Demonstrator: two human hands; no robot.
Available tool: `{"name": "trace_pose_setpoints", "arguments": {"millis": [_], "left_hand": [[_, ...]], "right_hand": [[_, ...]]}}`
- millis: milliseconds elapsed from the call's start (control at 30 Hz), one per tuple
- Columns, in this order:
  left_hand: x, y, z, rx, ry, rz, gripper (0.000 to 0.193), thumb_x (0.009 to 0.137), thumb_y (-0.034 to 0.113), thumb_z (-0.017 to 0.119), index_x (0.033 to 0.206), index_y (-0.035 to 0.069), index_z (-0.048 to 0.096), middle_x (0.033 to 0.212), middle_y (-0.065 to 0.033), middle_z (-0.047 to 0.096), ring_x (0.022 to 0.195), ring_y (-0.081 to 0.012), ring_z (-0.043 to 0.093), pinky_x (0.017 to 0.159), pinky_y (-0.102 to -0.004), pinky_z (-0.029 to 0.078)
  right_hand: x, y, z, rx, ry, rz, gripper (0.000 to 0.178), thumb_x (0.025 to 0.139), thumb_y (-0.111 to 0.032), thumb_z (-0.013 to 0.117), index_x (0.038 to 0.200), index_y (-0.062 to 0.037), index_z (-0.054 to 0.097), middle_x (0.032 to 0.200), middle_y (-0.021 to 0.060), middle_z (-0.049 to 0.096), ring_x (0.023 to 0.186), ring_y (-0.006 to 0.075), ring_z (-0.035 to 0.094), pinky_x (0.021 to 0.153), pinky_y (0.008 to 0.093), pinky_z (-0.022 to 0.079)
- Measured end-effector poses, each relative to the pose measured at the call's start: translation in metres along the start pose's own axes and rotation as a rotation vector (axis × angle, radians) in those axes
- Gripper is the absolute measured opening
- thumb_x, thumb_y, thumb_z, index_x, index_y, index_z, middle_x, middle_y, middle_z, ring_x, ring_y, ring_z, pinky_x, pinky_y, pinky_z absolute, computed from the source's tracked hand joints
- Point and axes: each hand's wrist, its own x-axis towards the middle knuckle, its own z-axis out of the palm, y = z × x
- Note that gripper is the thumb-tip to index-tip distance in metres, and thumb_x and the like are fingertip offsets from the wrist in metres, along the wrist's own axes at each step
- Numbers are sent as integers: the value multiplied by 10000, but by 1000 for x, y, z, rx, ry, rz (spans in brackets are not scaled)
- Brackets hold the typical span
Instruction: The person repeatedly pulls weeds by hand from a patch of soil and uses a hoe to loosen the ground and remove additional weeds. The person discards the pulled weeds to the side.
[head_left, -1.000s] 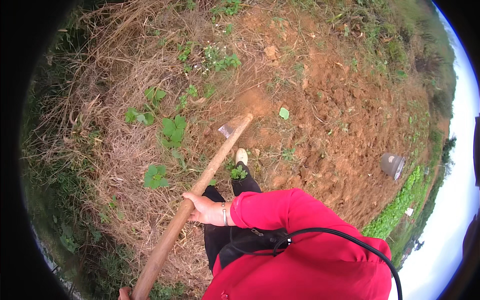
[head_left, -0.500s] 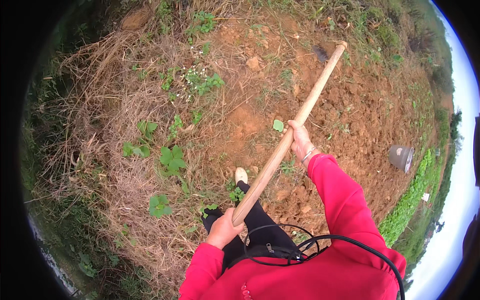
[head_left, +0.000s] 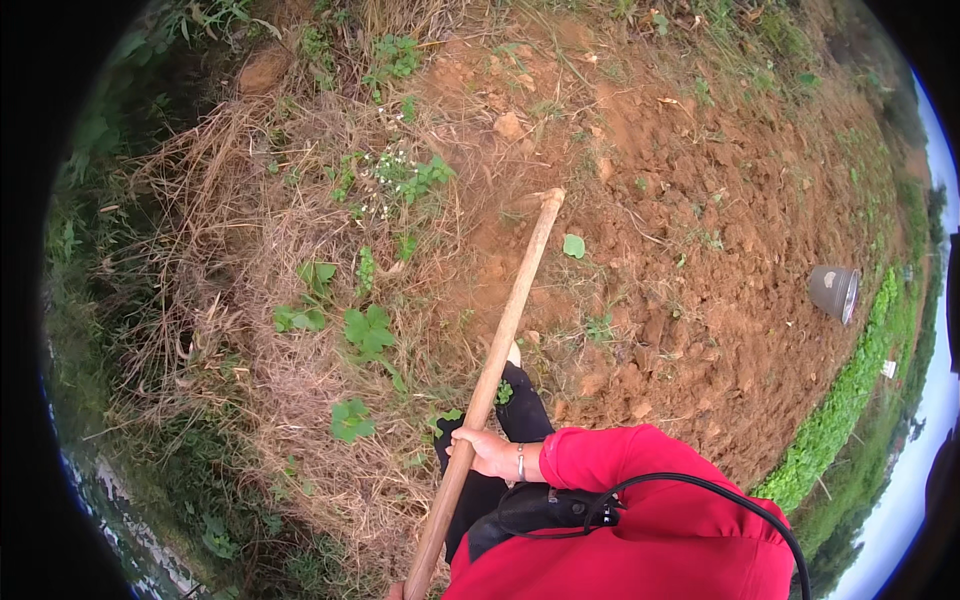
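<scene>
A hoe (head_left: 518, 290) with a long, pale wooden handle slants from the lower edge up toward the middle of the view. Its far end is over reddish soil, and the blade is hard to make out there. My right hand (head_left: 485, 452), with a bracelet at the wrist, wraps round the handle in front of my waist. Only a sliver of my left hand (head_left: 396, 592) shows at the lower edge, against the handle's near end. My dark-trousered legs and one light shoe (head_left: 514, 354) are partly behind the handle.
Dry grass and leafy weeds (head_left: 368, 330) cover the ground at left. Turned, cloddy soil (head_left: 700, 310) spreads to the right. A grey bucket (head_left: 834, 292) lies tipped there, beside a row of green plants (head_left: 840, 400). A black cable (head_left: 700, 482) crosses my red top.
The hoe has come back toward me, its far end moving down and left. My right hand has drawn in to my waist, and my left hand has dropped to the lower edge.
</scene>
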Motion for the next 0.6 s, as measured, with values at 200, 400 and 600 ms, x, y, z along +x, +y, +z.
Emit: {"name": "trace_pose_setpoints", "arguments": {"millis": [200, 400, 600], "left_hand": [[-11, 28, -5, 673, 1, -97, 417, 809, 351, 568, 1102, 60, 509, 923, -222, 595, 861, -349, 596, 702, -444, 502], [116, -11, 48, 693, 156, 329, 465, 677, 358, 676, 1063, 152, 519, 746, -181, 639, 699, -372, 630, 658, -468, 504], [148, 92, 99, 510, 114, 617, 477, 741, 301, 656, 1120, 78, 471, 864, -189, 640, 785, -357, 626, 721, -438, 500]], "right_hand": [[1, 4, -14, -11, 120, -13, 161, 762, -101, 652, 853, -44, 532, 779, 83, 560, 747, 273, 603, 742, 444, 507], [-2, -93, -29, -12, 252, -342, 187, 749, -90, 626, 880, -44, 501, 718, 83, 539, 635, 261, 576, 615, 423, 507], [-15, -209, -8, -157, 314, -665, 155, 807, -175, 584, 863, -63, 492, 686, 67, 516, 575, 215, 536, 515, 389, 487]]}}
